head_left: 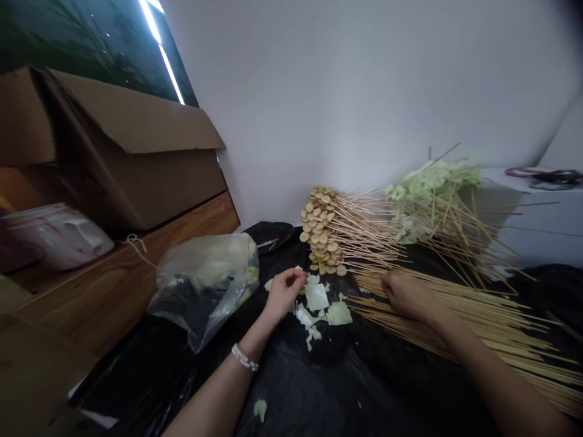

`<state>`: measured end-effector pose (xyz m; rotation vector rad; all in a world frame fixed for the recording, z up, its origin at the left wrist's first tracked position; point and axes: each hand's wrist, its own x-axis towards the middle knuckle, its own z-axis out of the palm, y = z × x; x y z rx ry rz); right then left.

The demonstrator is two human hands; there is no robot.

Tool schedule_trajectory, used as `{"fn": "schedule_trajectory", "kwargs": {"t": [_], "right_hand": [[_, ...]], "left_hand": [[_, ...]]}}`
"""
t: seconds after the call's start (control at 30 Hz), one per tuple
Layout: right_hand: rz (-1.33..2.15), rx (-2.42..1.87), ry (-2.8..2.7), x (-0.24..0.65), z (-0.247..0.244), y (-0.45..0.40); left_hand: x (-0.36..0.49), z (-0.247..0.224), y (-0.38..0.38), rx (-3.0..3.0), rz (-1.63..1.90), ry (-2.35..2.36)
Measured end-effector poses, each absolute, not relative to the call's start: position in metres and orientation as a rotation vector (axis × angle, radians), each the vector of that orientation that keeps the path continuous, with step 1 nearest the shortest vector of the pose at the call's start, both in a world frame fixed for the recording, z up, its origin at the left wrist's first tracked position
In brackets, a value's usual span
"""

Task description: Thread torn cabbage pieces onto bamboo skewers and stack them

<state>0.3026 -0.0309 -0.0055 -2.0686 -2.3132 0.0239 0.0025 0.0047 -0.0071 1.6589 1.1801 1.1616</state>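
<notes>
My left hand [286,292], with a beaded bracelet on its wrist, has thumb and fingers pinched together just above torn pale cabbage pieces [317,297]. Whatever is in the pinch is too small to make out. My right hand [404,295] is curled closed at the near ends of a wide pile of loose bamboo skewers [473,309]. Its fingertips are mostly hidden, so I cannot see what they grip. Behind both hands, skewers threaded with pale round slices [320,230] lie stacked, their sticks pointing right.
A clear plastic bag [204,273] of pale green pieces sits at left. Beyond it stand a cardboard box [159,176] and a white tub [59,233]. Skewered cabbage [432,188] is heaped at the back right. Black plastic sheeting [310,388] covers the work surface before the white wall.
</notes>
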Motion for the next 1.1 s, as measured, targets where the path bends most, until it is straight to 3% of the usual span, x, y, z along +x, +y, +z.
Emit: {"fn": "schedule_trajectory", "kwargs": {"t": [0.17, 0.33, 0.8, 1.1], "right_hand": [[-0.1, -2.076, -2.345, 0.296, -0.009, -0.032], [-0.169, -2.058, -2.355, 0.293, -0.01, -0.033], [-0.411, -1.945, -2.38, 0.278, -0.002, -0.041], [-0.499, -1.681, -2.424, 0.252, -0.004, -0.05]], "left_hand": [[0.004, -0.013, -0.001, 2.282, 0.986, 1.284], [0.001, -0.014, -0.002, 2.353, 0.882, 1.29], [0.007, -0.008, 0.0, 1.732, 1.265, 1.157], [0.011, -0.004, -0.005, 1.119, 1.179, 0.983]]}}
